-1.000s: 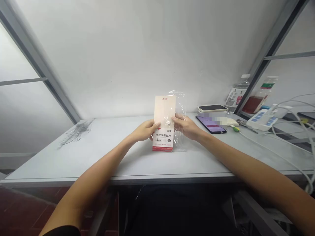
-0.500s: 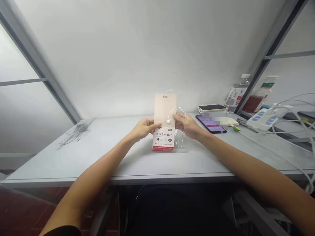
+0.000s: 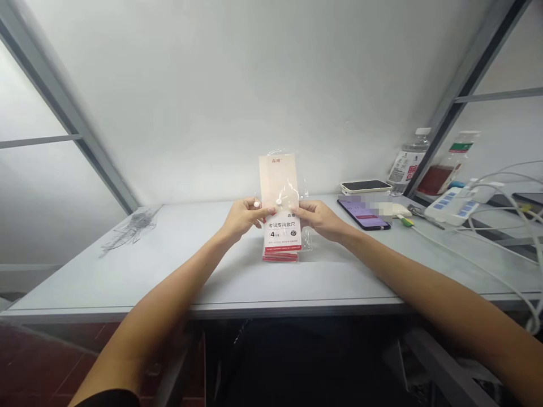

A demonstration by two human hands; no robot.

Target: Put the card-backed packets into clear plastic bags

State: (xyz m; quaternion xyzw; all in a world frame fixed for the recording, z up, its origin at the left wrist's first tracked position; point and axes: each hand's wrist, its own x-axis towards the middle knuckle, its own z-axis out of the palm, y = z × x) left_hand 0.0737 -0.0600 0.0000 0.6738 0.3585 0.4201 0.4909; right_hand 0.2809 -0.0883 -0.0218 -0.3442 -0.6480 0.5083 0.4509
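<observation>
A ruler set packet (image 3: 283, 230) stands upright above the desk, a pale card with red and black print inside a clear plastic pouch. Red-striped lower edges of more packets (image 3: 280, 257) show just beneath and behind it. My left hand (image 3: 241, 219) pinches the packets at their left side, thumb in front. From the right, my right hand (image 3: 320, 219) grips the front pouch, its thumb on the card. One white button (image 3: 279, 202) sits on the front pouch, and another small white button (image 3: 257, 204) is by my left fingers. Fingers behind the packets are hidden.
A lit phone (image 3: 363, 215) lies right of my right hand, with a second phone (image 3: 367, 186) behind it. Two bottles (image 3: 409, 164) stand at the back right. A power strip (image 3: 452, 206) and tangled white cables (image 3: 470, 254) spread along the right side. A wall rises behind the desk.
The front packet has risen a little, leaving the lower edges behind it showing. The clear plastic at the right is drawn in closer, and my right thumb has come round onto the card.
</observation>
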